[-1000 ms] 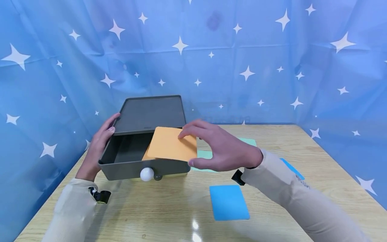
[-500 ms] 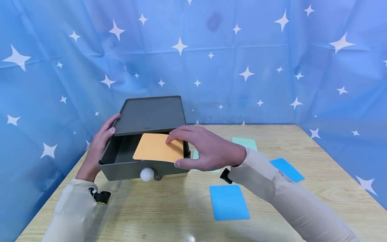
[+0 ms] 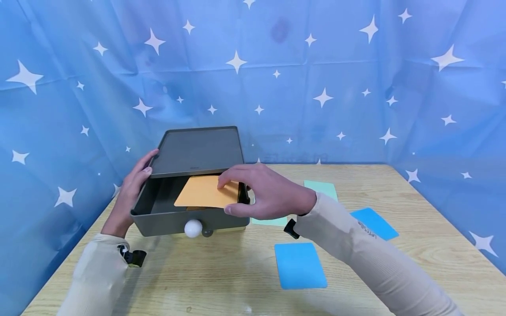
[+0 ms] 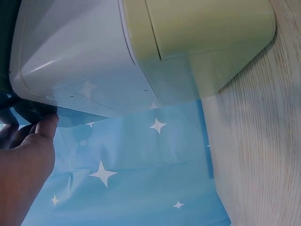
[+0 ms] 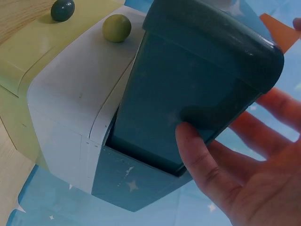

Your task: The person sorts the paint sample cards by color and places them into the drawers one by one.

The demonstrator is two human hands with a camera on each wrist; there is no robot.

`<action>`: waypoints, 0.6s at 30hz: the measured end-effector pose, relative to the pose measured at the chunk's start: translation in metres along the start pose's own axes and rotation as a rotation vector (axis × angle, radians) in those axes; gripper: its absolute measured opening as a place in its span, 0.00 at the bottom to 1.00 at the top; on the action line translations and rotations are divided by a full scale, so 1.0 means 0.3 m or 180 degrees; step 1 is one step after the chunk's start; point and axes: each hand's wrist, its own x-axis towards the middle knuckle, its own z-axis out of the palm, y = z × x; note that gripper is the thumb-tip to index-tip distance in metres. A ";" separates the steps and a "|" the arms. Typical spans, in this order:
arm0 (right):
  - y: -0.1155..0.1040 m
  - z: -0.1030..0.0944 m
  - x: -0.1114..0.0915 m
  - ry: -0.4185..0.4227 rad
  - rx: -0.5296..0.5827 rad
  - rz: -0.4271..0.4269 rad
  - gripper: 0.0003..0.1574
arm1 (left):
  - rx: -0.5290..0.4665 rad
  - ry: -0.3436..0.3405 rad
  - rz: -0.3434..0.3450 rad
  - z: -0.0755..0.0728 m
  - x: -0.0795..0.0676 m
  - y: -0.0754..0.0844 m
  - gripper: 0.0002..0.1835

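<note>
A small drawer unit [image 3: 199, 151] with a dark tray-like top stands at the left, its dark top drawer [image 3: 166, 224] pulled out. Along the unit's left edge lies my left hand [image 3: 128, 191], its thumb against the drawer side and its fingers by the top. My right hand [image 3: 269, 191] pinches an orange card [image 3: 201, 192] by its right end over the open drawer. Under that card shows a strip of darker orange. In the right wrist view, a thumb rests on the drawer's side [image 5: 155, 84] and an orange corner [image 5: 281, 35] shows beyond.
Below the dark drawer are a white tier [image 5: 70, 89] and a yellow tier [image 4: 211, 28], with round knobs in front. On the wooden table [image 3: 217, 281] lie two blue cards [image 3: 301, 265] and pale green cards [image 3: 322, 188]. A starry blue curtain surrounds the table.
My right hand has moved left with the orange card, from the drawer's right side to over its middle, and the card has lowered slightly. My left hand has stayed put.
</note>
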 end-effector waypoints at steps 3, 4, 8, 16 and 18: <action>-0.003 0.002 0.003 0.0020 -0.0014 -0.0017 0.24 | -0.0022 -0.0009 0.0004 -0.001 -0.001 0.000 0.30; -0.003 0.003 0.003 0.0034 -0.0026 -0.0029 0.24 | -0.0021 -0.0008 0.0001 -0.001 -0.001 0.000 0.30; -0.002 0.007 0.004 0.0071 -0.0068 -0.0077 0.23 | -0.0022 0.0001 -0.0011 0.000 0.000 0.000 0.30; 0.005 0.023 0.007 0.0100 -0.0143 -0.0120 0.23 | 0.0049 0.0007 -0.0070 0.000 0.002 0.001 0.29; 0.007 0.028 0.009 0.0106 -0.0161 -0.0119 0.23 | 0.0078 0.0010 -0.0094 0.000 0.001 0.001 0.29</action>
